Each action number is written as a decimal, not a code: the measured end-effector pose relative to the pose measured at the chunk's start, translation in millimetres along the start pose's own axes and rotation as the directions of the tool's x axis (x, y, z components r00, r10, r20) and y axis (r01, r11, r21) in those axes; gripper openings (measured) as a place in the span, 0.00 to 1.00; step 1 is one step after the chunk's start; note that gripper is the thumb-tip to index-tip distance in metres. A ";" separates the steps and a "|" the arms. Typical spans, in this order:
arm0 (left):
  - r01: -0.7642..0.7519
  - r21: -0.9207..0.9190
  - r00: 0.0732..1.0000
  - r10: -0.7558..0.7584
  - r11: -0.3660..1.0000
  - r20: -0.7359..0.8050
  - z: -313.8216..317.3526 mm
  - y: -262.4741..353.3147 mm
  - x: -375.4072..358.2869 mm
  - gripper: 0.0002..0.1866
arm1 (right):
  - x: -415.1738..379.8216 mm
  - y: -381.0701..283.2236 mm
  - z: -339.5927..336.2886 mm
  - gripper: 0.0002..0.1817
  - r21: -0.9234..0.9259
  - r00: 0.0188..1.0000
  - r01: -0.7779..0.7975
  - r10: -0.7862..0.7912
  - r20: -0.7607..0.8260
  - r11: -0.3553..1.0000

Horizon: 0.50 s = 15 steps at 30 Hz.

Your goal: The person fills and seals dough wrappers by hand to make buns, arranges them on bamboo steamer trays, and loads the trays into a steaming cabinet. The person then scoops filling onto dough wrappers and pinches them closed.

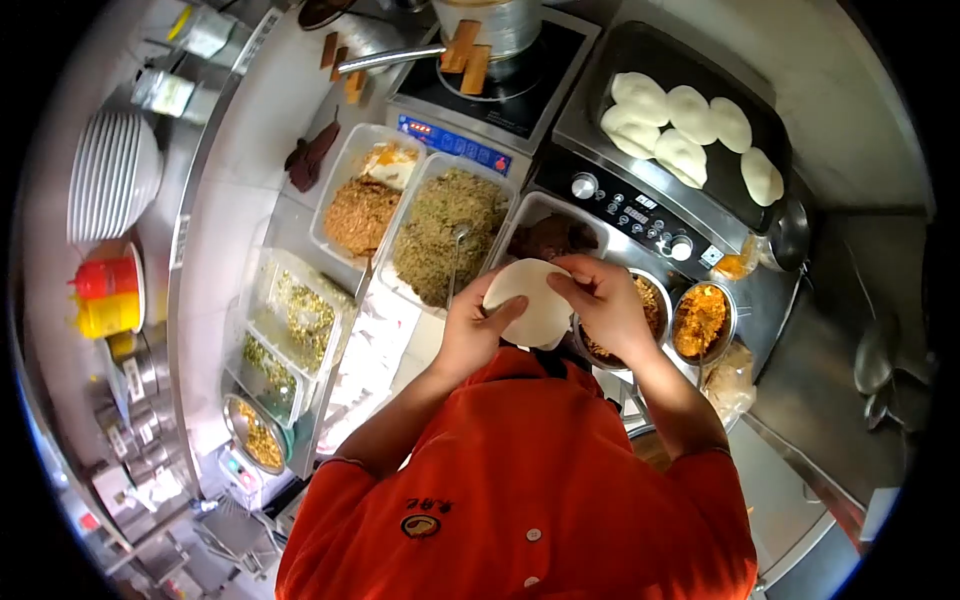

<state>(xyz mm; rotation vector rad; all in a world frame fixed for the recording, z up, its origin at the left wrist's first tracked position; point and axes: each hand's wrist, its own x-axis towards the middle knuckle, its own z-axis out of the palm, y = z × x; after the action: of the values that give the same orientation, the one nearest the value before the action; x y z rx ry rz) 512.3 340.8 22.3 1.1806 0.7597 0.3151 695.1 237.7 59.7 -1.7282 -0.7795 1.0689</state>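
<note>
One dough disc (538,308), edges held, left hand (468,322), right hand (612,308) opposite

We count one left hand (470,325), one right hand (610,310) and one round of dough (537,300) between them. One black griddle (690,68) carries six pale rounds (690,115) and has two knobs (585,185). We see one induction cooker (548,70) with one pot (490,25), and three rectangular tubs (480,166) in the row alongside. The plates (112,178) make one stack — too tightly nested for us to number.
</note>
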 end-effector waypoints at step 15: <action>-0.099 -0.931 0.923 -0.316 0.352 -0.218 -129.0 -39.5 -81.6 0.31 | -23.8 12.2 144.9 0.15 -0.106 0.940 0.316 -0.295 0.174 0.943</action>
<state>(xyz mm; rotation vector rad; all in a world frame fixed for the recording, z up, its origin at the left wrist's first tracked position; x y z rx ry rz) 359.9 369.6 -6.2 -0.0882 0.7826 0.7583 554.3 267.5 28.3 -1.5773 -1.2004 0.9609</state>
